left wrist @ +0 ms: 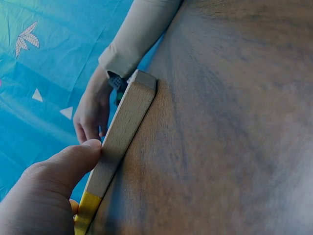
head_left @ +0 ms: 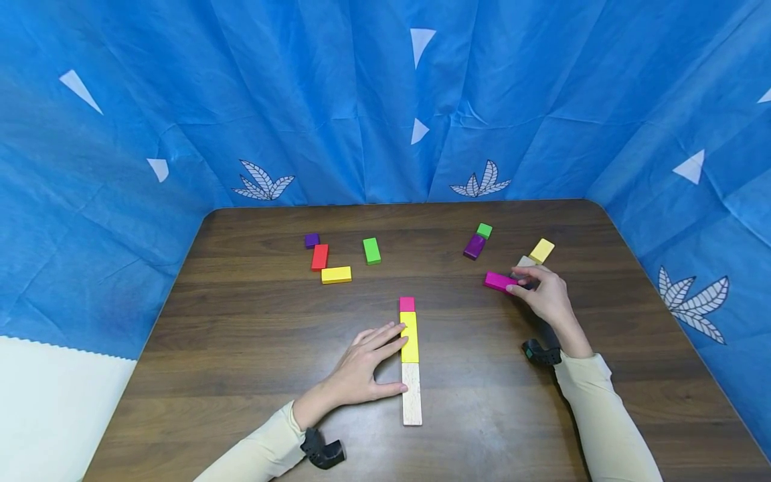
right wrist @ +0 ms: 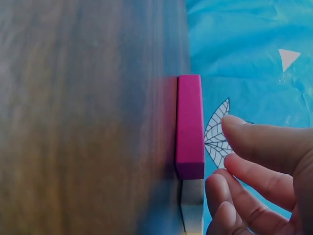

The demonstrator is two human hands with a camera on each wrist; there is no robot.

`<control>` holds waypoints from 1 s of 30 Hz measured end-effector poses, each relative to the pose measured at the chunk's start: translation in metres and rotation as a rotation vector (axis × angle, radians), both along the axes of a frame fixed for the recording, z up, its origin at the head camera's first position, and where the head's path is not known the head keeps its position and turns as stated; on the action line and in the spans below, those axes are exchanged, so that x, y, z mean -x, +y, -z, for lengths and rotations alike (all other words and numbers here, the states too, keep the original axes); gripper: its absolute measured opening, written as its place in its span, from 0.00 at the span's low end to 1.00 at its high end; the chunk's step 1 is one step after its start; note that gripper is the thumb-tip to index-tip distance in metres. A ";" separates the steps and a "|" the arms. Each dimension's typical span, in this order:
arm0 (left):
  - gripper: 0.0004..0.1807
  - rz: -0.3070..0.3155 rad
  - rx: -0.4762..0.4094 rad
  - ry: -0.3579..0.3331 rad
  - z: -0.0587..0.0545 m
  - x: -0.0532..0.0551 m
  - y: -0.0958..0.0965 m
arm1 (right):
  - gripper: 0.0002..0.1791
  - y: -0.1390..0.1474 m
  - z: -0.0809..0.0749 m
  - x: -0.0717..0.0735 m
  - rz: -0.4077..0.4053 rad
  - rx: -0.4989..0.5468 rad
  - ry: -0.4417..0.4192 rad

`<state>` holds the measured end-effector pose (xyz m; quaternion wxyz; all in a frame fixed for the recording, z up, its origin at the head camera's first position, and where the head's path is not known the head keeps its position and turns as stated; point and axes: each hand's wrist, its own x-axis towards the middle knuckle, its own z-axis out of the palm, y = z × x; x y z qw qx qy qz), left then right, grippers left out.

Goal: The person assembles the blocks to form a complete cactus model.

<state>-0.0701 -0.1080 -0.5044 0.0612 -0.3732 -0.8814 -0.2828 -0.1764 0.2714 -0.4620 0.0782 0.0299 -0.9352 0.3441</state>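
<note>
On the table lies a straight row made of a pink block (head_left: 407, 304), a yellow block (head_left: 409, 345) and a pale wooden block (head_left: 412, 402). My left hand (head_left: 357, 371) rests along the row's left side, fingers spread, with fingertips on the yellow block and the thumb against the wooden one. In the left wrist view the thumb (left wrist: 73, 161) touches the wooden block's edge. Over a magenta block (head_left: 500, 282) hovers my right hand (head_left: 547, 298), fingers loosely bent. The right wrist view shows a gap between the fingers and that magenta block (right wrist: 190, 127).
Beside the magenta block lie a greyish-white block (head_left: 525, 262) and a pale yellow block (head_left: 542, 250). Farther back are a dark purple block (head_left: 474, 247) and a green one (head_left: 484, 231). Red (head_left: 320, 257), yellow (head_left: 336, 275), violet (head_left: 311, 241) and green (head_left: 371, 251) blocks lie back left.
</note>
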 end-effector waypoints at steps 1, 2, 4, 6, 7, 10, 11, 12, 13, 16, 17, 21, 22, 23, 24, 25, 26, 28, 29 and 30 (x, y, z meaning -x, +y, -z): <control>0.43 0.000 -0.001 0.002 0.000 0.000 0.000 | 0.20 0.000 0.001 0.000 0.001 -0.003 0.000; 0.43 -0.001 -0.001 0.003 0.001 0.000 0.000 | 0.20 0.000 0.001 0.000 0.004 -0.005 -0.002; 0.43 -0.003 0.000 0.006 0.002 0.000 -0.001 | 0.20 0.000 0.003 0.001 0.006 -0.013 -0.009; 0.42 -0.005 0.002 0.008 0.002 0.000 -0.001 | 0.19 0.000 0.005 0.001 0.006 -0.019 -0.009; 0.42 -0.005 0.002 0.009 0.002 0.000 -0.001 | 0.19 0.000 0.005 0.001 0.005 -0.022 -0.010; 0.42 -0.005 0.001 0.010 0.002 0.000 -0.001 | 0.19 -0.001 0.007 0.001 -0.003 -0.022 -0.018; 0.42 -0.005 0.000 0.010 0.002 0.000 -0.001 | 0.19 -0.002 0.007 0.001 -0.005 -0.021 -0.022; 0.42 -0.006 0.001 0.009 0.002 0.000 -0.001 | 0.19 -0.002 0.007 0.001 -0.005 -0.022 -0.026; 0.42 -0.006 0.001 0.008 0.002 0.000 -0.001 | 0.19 -0.002 0.007 0.000 -0.008 -0.023 -0.027; 0.42 -0.008 0.004 0.006 0.002 0.000 -0.001 | 0.19 -0.003 0.008 0.000 -0.010 -0.027 -0.026; 0.42 -0.008 0.005 0.009 0.002 0.000 -0.001 | 0.19 -0.003 0.008 0.000 -0.009 -0.029 -0.024; 0.43 -0.004 -0.001 0.025 0.003 0.000 0.000 | 0.19 -0.003 0.009 -0.002 -0.018 -0.046 -0.018; 0.43 -0.003 -0.003 0.027 0.003 0.000 0.000 | 0.19 -0.003 0.009 -0.002 -0.023 -0.049 -0.016; 0.43 -0.003 -0.003 0.026 0.003 0.000 0.000 | 0.19 -0.003 0.009 -0.002 -0.026 -0.051 -0.016; 0.43 -0.003 -0.004 0.021 0.003 0.000 0.000 | 0.19 -0.003 0.009 -0.003 -0.029 -0.052 -0.016; 0.42 -0.004 -0.004 0.014 0.003 0.000 0.000 | 0.19 -0.003 0.009 -0.002 -0.030 -0.053 -0.015; 0.42 -0.005 -0.002 0.009 0.003 0.000 0.000 | 0.19 -0.003 0.009 -0.003 -0.030 -0.053 -0.016; 0.42 -0.006 -0.002 0.001 0.004 0.000 0.000 | 0.19 -0.003 0.008 -0.003 -0.028 -0.055 -0.019; 0.42 -0.006 -0.003 0.004 0.004 0.000 0.000 | 0.19 -0.003 0.008 -0.003 -0.026 -0.054 -0.023; 0.42 -0.006 -0.004 0.003 0.004 0.000 0.000 | 0.19 -0.004 0.008 -0.003 -0.026 -0.056 -0.026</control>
